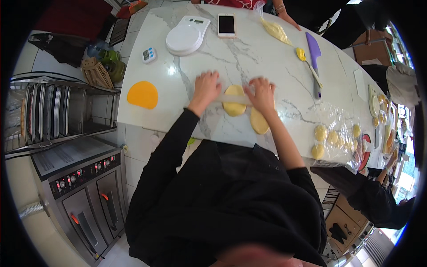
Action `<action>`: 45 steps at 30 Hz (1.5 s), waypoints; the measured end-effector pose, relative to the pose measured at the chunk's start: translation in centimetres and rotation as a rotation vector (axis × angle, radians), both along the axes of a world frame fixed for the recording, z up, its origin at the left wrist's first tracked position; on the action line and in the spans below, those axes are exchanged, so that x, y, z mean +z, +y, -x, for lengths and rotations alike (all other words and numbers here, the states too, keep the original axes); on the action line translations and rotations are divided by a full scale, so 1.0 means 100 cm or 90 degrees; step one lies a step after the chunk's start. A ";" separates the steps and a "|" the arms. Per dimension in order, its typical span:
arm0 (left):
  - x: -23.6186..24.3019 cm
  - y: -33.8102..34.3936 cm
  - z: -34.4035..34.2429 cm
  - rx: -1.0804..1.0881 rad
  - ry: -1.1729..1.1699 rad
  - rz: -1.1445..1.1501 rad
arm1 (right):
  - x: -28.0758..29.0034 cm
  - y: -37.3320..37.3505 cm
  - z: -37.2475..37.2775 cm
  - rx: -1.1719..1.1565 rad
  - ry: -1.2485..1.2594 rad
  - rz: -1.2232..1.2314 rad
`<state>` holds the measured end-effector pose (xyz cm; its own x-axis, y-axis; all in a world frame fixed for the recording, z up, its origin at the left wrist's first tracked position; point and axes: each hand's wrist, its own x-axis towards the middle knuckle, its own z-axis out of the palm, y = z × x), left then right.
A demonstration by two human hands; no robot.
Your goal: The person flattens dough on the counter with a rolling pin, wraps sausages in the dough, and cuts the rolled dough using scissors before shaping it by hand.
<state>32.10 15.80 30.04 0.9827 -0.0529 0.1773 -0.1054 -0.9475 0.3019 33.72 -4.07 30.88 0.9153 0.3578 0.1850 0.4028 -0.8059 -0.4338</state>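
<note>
A pale rolling pin [235,98] lies across a flattened oval of yellow dough [234,109]. My left hand [207,90] rests on the pin's left end, its fingers stretched forward and a little apart. On the right end lies my right hand [262,94], fingers likewise reaching past the pin. Neither hand appears wrapped round it. Beneath my right wrist and partly hidden by it, a second flattened dough piece [259,122] lies close to the first. An orange rounded dough scraper [143,95] is on the table left of my left hand.
On the marble table [178,73] stand a white scale [184,39], phone [227,25] and timer [149,55]. A piping bag [275,31], purple-handled spatula [313,46] and yellow-smeared spoon [301,54] lie far right. Plastic covers several dough balls [332,137]. Another person's hand [290,20] touches the far edge.
</note>
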 end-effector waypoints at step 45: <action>0.018 0.067 0.185 0.390 -0.428 0.107 | 0.071 0.009 0.011 0.471 0.356 -0.106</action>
